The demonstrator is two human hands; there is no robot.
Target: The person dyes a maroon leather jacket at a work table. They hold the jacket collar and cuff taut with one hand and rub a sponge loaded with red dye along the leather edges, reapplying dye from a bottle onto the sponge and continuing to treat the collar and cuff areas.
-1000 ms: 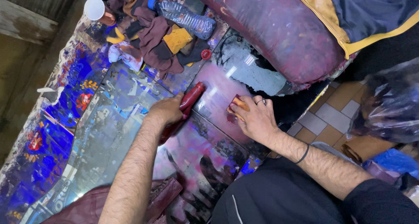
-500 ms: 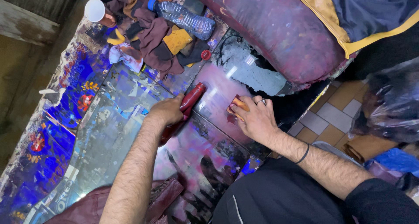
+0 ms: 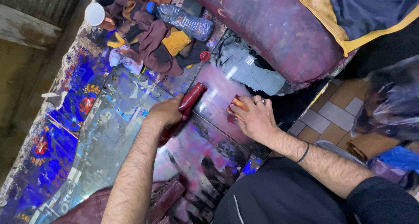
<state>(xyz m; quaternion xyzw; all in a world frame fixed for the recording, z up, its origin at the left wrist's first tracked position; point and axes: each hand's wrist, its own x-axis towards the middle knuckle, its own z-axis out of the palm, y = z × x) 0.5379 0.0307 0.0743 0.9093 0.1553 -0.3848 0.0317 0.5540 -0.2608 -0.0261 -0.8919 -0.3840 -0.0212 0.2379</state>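
My left hand (image 3: 166, 112) grips a dark red plastic bottle (image 3: 190, 100) that lies tilted over a glossy, purple-stained glass pane (image 3: 205, 149), nozzle end pointing up and away from me. My right hand (image 3: 255, 117), with a ring on one finger and a black band on the wrist, presses a small orange-brown sponge (image 3: 238, 105) onto the pane's far part. Only a corner of the sponge shows beyond my fingers. The two hands are a short way apart on the same pane.
A heap of stained rags (image 3: 150, 36), a clear water bottle (image 3: 183, 19), a white cup (image 3: 95, 13) and a small red cap (image 3: 204, 55) lie at the far end. A purple-stained cushion (image 3: 279, 32) lies to the right, with tiled floor (image 3: 331, 110) below it. A dark red leather piece (image 3: 161, 198) lies near me.
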